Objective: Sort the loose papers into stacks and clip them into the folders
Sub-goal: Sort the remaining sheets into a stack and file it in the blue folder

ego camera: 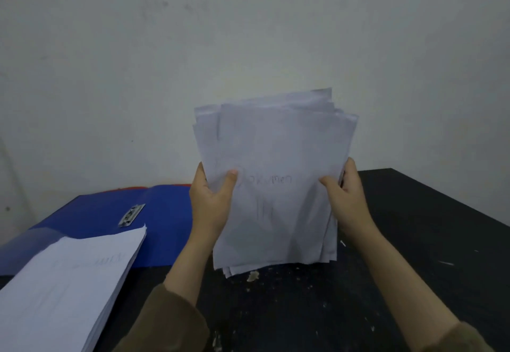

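Note:
I hold an uneven bundle of white papers [276, 180] upright over the black table [414, 241], its lower edge close to or on the tabletop. My left hand [212, 202] grips its left side, thumb across the front sheet. My right hand [345, 200] grips the right side the same way. The sheets are fanned out of line at the top, and faint handwriting shows on the front. An open blue folder [110, 213] lies flat at the left, its metal clip [132, 215] bare.
A thick squared stack of white papers [63, 288] lies at the near left, overlapping the blue folder. A red edge [165, 186] peeks out behind the folder. A pale wall stands close behind the table. The tabletop is scuffed with white flecks.

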